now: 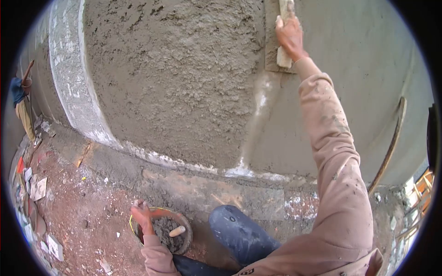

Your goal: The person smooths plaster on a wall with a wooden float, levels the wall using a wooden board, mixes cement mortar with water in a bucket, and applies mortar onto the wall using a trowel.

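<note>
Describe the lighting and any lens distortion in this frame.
Head view: circular fisheye picture, black corners, the base of the wall bending into an arc. Head view: soft light, no hard shadows on the wall; the right hand reads clearly, the other person is tiny.

**Ahead, below and to either side**

Straight ahead, across most of the view: a wall. High on it, flat against it: a board, with the right hand around the grip. At the wall's foot: ground, with a bucket on it, left of the bent knee. In the bucket: mortar, with a tool handle just over it. At the left of the rim: the left hand. Right of the outstretched arm, against the wall: a stick. Far left, close by the wall: another person; nearer, on the ground: rubble.
</note>
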### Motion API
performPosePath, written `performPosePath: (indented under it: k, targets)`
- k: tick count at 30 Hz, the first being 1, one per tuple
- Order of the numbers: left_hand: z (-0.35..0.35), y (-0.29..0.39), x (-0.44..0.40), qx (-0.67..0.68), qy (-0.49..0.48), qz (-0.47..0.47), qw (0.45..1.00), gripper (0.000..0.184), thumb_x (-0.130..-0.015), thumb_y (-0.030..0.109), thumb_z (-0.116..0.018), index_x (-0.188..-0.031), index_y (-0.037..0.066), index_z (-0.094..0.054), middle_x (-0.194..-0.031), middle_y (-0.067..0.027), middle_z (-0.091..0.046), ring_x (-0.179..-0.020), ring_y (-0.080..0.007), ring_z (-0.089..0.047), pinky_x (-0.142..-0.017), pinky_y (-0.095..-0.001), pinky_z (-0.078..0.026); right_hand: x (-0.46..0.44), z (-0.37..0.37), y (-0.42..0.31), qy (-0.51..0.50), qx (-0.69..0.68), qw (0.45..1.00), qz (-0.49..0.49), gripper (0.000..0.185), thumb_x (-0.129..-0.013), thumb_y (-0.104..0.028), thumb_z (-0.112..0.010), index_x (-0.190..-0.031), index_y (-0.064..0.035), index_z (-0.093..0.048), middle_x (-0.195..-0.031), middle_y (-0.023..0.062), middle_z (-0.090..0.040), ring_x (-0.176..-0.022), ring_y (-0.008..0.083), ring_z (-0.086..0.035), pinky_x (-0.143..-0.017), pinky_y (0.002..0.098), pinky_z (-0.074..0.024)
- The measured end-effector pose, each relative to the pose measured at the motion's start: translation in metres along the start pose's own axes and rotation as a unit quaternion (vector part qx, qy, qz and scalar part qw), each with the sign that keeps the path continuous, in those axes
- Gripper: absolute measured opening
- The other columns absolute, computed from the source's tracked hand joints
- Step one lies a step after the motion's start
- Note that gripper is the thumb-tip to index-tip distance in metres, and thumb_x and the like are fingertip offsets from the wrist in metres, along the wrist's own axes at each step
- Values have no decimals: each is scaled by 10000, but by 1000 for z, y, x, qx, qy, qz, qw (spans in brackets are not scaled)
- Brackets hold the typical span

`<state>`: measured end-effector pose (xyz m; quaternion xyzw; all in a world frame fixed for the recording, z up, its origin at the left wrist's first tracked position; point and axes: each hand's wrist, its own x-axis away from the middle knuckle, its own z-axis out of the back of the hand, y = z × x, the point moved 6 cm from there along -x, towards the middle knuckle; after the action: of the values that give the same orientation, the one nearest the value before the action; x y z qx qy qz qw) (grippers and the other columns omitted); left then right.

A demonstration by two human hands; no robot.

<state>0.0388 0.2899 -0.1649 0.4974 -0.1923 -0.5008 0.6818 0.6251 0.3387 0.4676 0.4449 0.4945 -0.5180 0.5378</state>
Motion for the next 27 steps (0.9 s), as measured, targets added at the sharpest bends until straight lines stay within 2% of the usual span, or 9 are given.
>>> performPosePath:
  k: [1,2,4,8,16,17,20,23,27]
  targets:
    - [0,-6,-1,-1,7,-1,1000,150,-777,-37,-686,-924,-24,-716,-841,-142,-725,-787,-231,-721,-731,-355,-557,-36,2,11,11,-1,1000,-7,335,-944,-260,-561,-1189,-36,-514,-974,298,-623,-923,477,-633,-831,540,-505]
    - [-1,-12,-2,-3,13,-4,1000,153,-771,-40,-688,-920,-21,-717,-845,-145,-726,-795,-236,-725,-734,-360,-559,-69,6,17,22,-2,1000,-16,349,-945,-276,-563,-983,54,-671,-903,303,-645,-895,461,-644,-808,531,-503]
    - [-7,-24,-3,38,37,-4,999,141,-760,-36,-689,-897,-18,-713,-822,-141,-715,-753,-236,-708,-722,-357,-555,-126,13,16,43,-41,997,-55,357,-942,-287,-576,-941,55,-679,-863,276,-657,-858,451,-653,-780,528,-512]
    - [-13,-34,-8,29,38,3,999,117,-761,-28,-685,-875,-19,-706,-792,-123,-701,-718,-224,-683,-705,-350,-544,-185,-12,8,4,-25,1000,19,348,-926,-304,-594,-880,25,-696,-893,280,-678,-871,447,-671,-770,516,-529]
    - [-28,38,3,17,17,9,1000,103,-799,-7,-680,-899,-12,-705,-784,-111,-710,-721,-186,-675,-690,-330,-533,-85,-13,-52,-125,0,992,10,335,-911,-293,-583,-841,13,-700,-956,299,-678,-938,452,-671,-811,536,-532]
    - [-27,46,5,16,18,5,1000,103,-803,-11,-678,-902,-12,-705,-790,-112,-712,-723,-182,-675,-690,-327,-533,-81,-29,-40,-106,40,992,56,331,-915,-256,-567,-1118,-25,-690,-1005,304,-653,-950,468,-647,-826,540,-519]
    - [-29,47,4,31,0,12,999,112,-812,-22,-670,-917,-14,-708,-794,-102,-713,-738,-172,-675,-701,-319,-533,-39,-20,-58,-56,-25,993,101,556,-922,-204,-540,-1463,-99,-465,-1049,299,-607,-944,478,-620,-837,545,-505]
    - [-27,47,5,45,-12,9,999,130,-820,-30,-663,-941,-19,-711,-803,-88,-709,-759,-159,-672,-715,-313,-531,-13,-23,-56,-107,-4,988,111,732,-926,-170,-519,-1592,-158,-214,-1063,296,-576,-946,478,-602,-845,543,-496]
    - [-17,44,5,53,5,-4,999,148,-833,-34,-657,-970,-27,-711,-821,-77,-705,-759,-143,-661,-719,-302,-526,29,-24,-54,-139,-5,987,82,685,-925,-176,-528,-1561,-142,-276,-1061,289,-583,-915,483,-612,-821,543,-502]
